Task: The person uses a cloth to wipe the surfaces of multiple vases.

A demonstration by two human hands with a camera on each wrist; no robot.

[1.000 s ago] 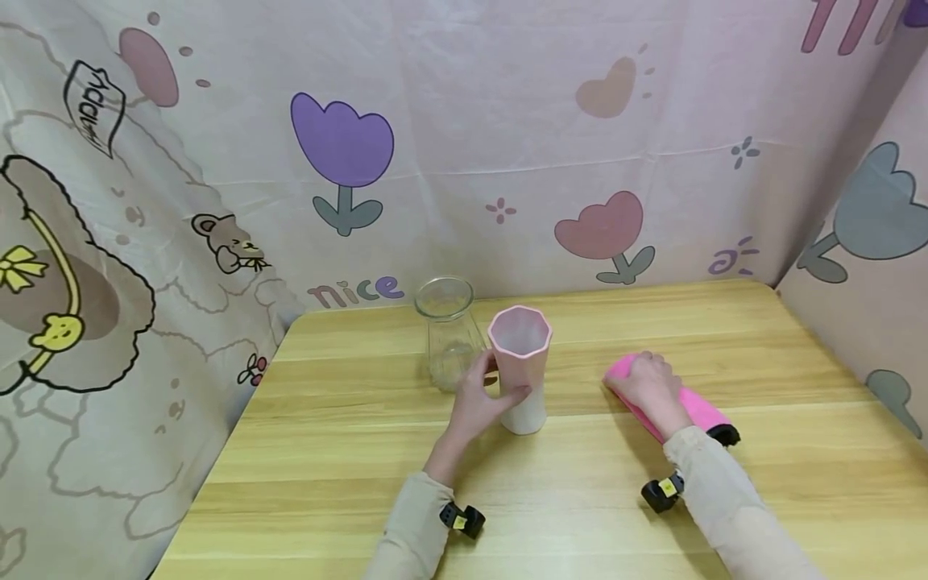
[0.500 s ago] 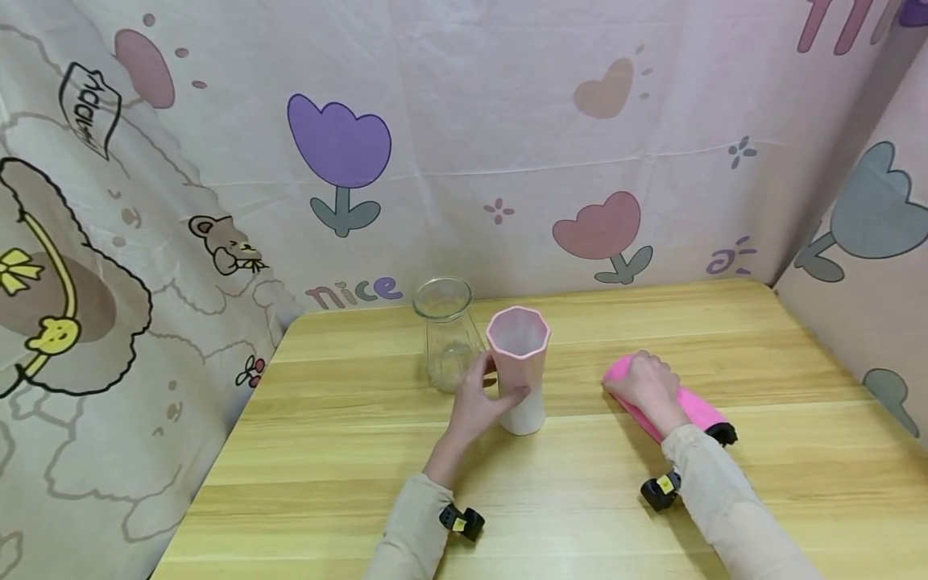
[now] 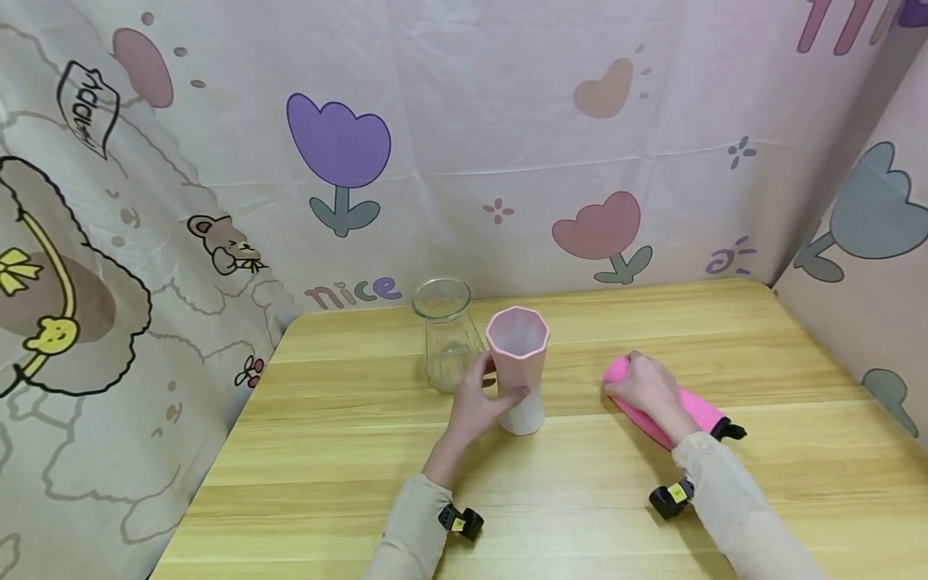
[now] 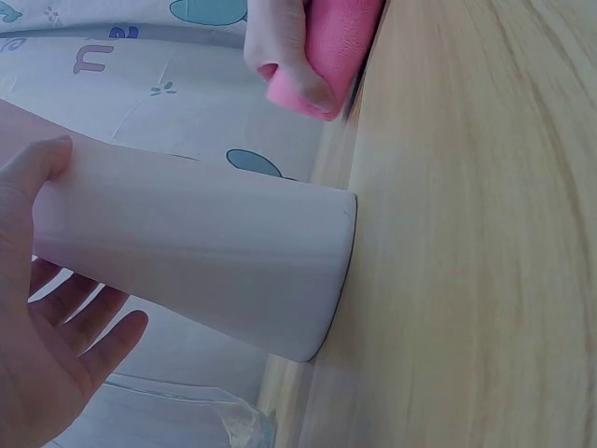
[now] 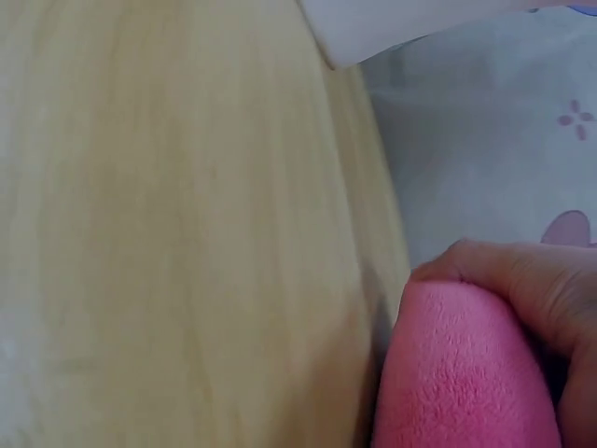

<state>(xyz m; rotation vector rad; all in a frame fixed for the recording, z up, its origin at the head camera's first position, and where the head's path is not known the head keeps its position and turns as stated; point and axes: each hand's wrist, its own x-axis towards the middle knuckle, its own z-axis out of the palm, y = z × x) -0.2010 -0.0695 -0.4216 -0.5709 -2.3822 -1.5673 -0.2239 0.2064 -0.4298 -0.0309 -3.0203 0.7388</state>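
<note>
A tall vase (image 3: 524, 409), pink at its faceted rim and white below, stands upright on the table. My left hand (image 3: 477, 400) holds it from the left side, thumb in front and fingers behind; the left wrist view shows the thumb against the vase (image 4: 215, 243). Over to the right, my right hand (image 3: 648, 390) grips the near-left end of a pink, fuzzy, rolled cloth-like thing (image 3: 698, 409) with a black end. Its plush surface (image 5: 457, 373) fills the lower part of the right wrist view, with the thumb along its top. What the palm covers is hidden.
A clear glass vase (image 3: 442, 334) with a wide rim stands just behind and left of the left hand. The wooden table (image 3: 326, 451) meets a patterned cloth backdrop (image 3: 464, 161) at its far edge; the cloth also hangs at both sides.
My right hand has shifted slightly toward me and to the right, and the black end of the pink roll has swung out to the right. My left hand and the vase stay in place.
</note>
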